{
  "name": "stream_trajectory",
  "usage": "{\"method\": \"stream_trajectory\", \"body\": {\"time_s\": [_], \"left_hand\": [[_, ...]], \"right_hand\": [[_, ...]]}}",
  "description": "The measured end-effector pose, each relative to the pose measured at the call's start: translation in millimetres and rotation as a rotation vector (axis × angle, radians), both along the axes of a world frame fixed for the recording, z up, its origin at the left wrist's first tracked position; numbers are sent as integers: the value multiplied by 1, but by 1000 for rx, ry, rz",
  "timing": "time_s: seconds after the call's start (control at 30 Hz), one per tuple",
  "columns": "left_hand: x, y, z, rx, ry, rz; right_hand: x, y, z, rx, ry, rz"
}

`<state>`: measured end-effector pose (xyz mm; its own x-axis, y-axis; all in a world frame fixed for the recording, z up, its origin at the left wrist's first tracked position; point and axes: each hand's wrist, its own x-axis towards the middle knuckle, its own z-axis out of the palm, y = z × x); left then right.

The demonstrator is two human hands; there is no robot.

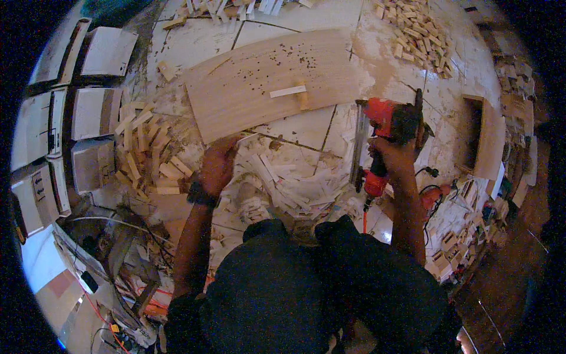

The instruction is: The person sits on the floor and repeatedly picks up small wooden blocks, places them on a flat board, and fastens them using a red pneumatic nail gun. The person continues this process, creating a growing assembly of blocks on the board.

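Observation:
My right hand (394, 158) is wrapped round the grip of a red and black nail gun (382, 118), held at the right with its long magazine upright on the left side. An orange hose (365, 221) runs from its lower end. My left hand (217, 162), with a dark band on the wrist, is closed at the near left corner of a wide wooden board (236, 106). A thin pale edge shows beside its fingertips; what they hold is unclear. On the board lie a white strip (288, 91), a short wood piece (303, 101) and scattered small dark bits (295, 59).
Loose wood strips (153, 141) lie heaped at the left, and pale offcuts (289, 183) between my feet. Small blocks (418, 32) are piled far right, near an open wooden box (486, 138). Cartons (94, 112) line the left side. Cables lie on the tiled floor (295, 133).

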<state>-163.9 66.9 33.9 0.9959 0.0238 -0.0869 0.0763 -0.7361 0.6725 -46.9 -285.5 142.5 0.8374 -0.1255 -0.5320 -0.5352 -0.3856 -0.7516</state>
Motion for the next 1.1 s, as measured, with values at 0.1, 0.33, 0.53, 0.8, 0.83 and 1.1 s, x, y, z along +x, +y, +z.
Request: {"method": "stream_trajectory", "body": {"time_s": [0.1,0.33,0.53,0.8,0.83,1.1], "left_hand": [[63,-44,-9,-295,-133,20],[107,-80,-4,-936,468,482],[109,-81,-31,-828,417,413],[112,-79,-51,-686,364,346],[112,-79,-50,-694,333,331],[119,-72,-37,-608,444,337]], "right_hand": [[-1,8,-5,54,-18,19],[-2,18,-11,-2,-41,153],[5,44,-4,32,-182,256],[10,75,-3,-17,-102,370],[12,79,-7,-2,-244,397],[13,91,-12,-53,-175,446]]}}
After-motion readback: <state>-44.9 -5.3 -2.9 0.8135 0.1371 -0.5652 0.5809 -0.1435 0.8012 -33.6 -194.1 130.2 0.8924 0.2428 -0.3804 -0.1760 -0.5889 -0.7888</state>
